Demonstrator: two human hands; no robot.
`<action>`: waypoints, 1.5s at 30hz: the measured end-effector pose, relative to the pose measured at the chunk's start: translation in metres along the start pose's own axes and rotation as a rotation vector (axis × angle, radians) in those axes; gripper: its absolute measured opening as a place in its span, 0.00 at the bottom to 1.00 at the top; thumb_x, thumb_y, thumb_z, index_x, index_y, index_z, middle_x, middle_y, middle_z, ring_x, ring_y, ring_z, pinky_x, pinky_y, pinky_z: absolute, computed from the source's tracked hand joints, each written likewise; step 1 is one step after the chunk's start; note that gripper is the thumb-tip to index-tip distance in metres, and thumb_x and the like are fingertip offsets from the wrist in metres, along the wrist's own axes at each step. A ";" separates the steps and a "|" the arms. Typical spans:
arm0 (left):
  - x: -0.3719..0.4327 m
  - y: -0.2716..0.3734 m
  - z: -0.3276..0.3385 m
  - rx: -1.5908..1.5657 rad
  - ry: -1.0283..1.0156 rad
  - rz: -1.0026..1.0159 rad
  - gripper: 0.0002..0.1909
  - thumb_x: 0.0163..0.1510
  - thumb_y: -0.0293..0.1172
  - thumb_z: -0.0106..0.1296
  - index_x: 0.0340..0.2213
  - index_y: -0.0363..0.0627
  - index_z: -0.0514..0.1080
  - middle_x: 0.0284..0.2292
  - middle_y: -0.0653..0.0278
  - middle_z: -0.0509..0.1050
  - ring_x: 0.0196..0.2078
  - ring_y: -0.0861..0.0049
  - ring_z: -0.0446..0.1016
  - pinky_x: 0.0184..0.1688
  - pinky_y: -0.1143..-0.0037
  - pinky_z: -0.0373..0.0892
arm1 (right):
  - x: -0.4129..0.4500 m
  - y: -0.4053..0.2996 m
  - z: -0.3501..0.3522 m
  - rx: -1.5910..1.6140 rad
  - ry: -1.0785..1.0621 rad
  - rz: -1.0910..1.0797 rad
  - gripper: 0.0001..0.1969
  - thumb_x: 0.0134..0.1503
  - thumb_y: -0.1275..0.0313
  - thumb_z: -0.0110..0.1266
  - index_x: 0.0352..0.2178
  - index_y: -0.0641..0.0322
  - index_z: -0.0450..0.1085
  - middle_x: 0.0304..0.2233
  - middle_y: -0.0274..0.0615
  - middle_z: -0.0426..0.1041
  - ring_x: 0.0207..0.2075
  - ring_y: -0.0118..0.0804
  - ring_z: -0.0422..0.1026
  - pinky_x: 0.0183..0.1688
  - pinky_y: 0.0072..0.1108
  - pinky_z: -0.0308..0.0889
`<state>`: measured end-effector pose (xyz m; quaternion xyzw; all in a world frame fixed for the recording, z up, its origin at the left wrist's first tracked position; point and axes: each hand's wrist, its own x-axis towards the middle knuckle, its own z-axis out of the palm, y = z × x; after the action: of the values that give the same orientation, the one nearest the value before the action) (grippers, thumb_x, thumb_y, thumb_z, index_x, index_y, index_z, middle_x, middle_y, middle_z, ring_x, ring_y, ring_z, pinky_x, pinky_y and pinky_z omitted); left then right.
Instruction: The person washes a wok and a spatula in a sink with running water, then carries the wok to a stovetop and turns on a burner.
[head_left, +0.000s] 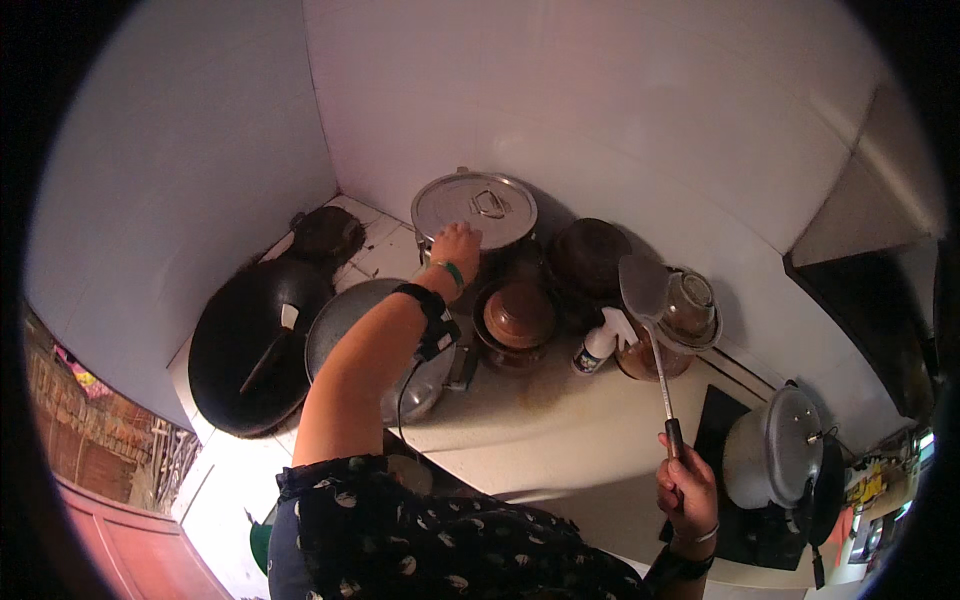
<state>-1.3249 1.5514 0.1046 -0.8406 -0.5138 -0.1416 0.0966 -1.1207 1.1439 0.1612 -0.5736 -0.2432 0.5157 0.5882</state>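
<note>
My right hand (686, 487) grips the black handle of a wok spatula (643, 289), its metal blade pointing up and away from me. My left hand (456, 247) reaches forward to the near rim of a large metal pot (491, 206) with a flat lid and loop handle. Its fingers overlap the lid's edge; whether they grip it is hidden. Under my left forearm lies a wide grey metal pan (352, 315). Brown bowls (519, 315) are stacked beside that pot. A white spray bottle (596, 346) stands near the spatula's blade.
A dark wok (247, 352) holding a knife-like utensil (264, 361) is at left. Glass bowls (688, 300) and a dark round pot (592, 251) stand along the wall. On the black cooktop (712, 435) at right sits a pressure cooker (765, 450), below a range hood (847, 300).
</note>
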 end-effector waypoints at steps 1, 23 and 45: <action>0.004 0.001 0.002 0.032 -0.062 0.065 0.12 0.46 0.28 0.41 0.35 0.43 0.66 0.39 0.58 0.63 0.43 0.66 0.61 0.43 0.69 0.60 | 0.005 0.000 0.009 0.001 0.011 -0.004 0.18 0.49 0.70 0.43 0.43 0.64 0.58 0.15 0.29 0.56 0.11 0.17 0.50 0.12 0.08 0.47; 0.055 -0.033 0.047 -0.093 -0.163 0.713 0.09 0.45 0.32 0.40 0.28 0.41 0.64 0.28 0.56 0.67 0.34 0.61 0.67 0.34 0.68 0.65 | 0.048 0.019 0.051 -0.067 0.106 0.019 0.18 0.49 0.72 0.44 0.42 0.67 0.56 0.14 0.29 0.55 0.10 0.18 0.52 0.11 0.10 0.46; 0.092 -0.052 -0.047 -0.038 -0.043 0.421 0.10 0.46 0.32 0.39 0.30 0.43 0.64 0.29 0.50 0.69 0.31 0.59 0.69 0.31 0.65 0.66 | 0.071 0.006 0.069 -0.090 0.000 0.058 0.19 0.49 0.71 0.43 0.43 0.67 0.56 0.14 0.30 0.55 0.09 0.18 0.50 0.11 0.11 0.45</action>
<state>-1.3378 1.6376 0.1804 -0.9339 -0.3260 -0.1102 0.0974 -1.1586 1.2351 0.1489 -0.6064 -0.2493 0.5211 0.5464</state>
